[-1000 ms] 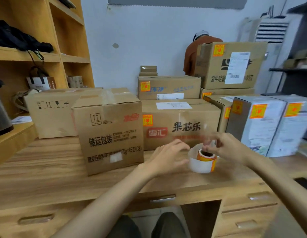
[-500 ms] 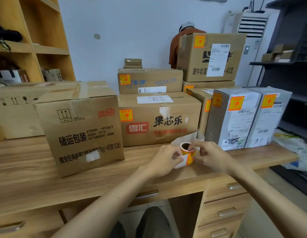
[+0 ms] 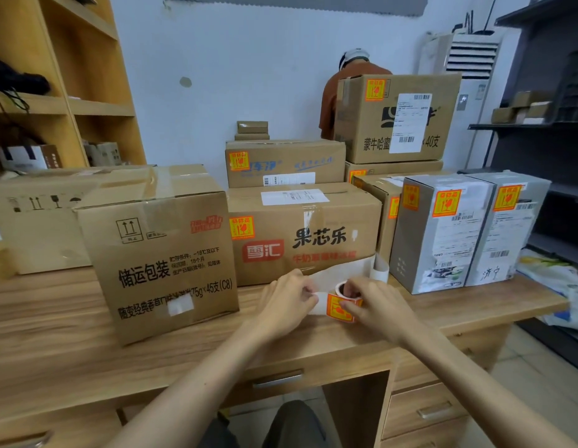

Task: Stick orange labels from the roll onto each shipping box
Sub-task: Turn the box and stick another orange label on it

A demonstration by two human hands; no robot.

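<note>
A small roll of orange labels [image 3: 341, 307] sits between my hands just above the desk front. My right hand [image 3: 376, 307] grips the roll, thumb on an orange label. My left hand [image 3: 289, 302] pinches the white backing strip [image 3: 342, 273], which trails up toward the boxes. A plain brown box [image 3: 158, 253] with black print stands at front left and shows no orange label. The wide brown box [image 3: 307, 234] behind the roll carries an orange label, as do the grey boxes [image 3: 442, 231] at right and the stacked boxes [image 3: 397, 118] behind.
The wooden desk [image 3: 55, 334] has drawers below. Another unlabelled brown box [image 3: 38, 221] lies at far left. Wooden shelves [image 3: 55, 101] rise at left, a dark metal rack [image 3: 539, 124] at right. A person in an orange shirt [image 3: 329, 101] stands behind the boxes.
My hands and the roll have stayed at the same spot on the desk. An orange label now shows more fully under my right thumb, and the backing strip trails longer.
</note>
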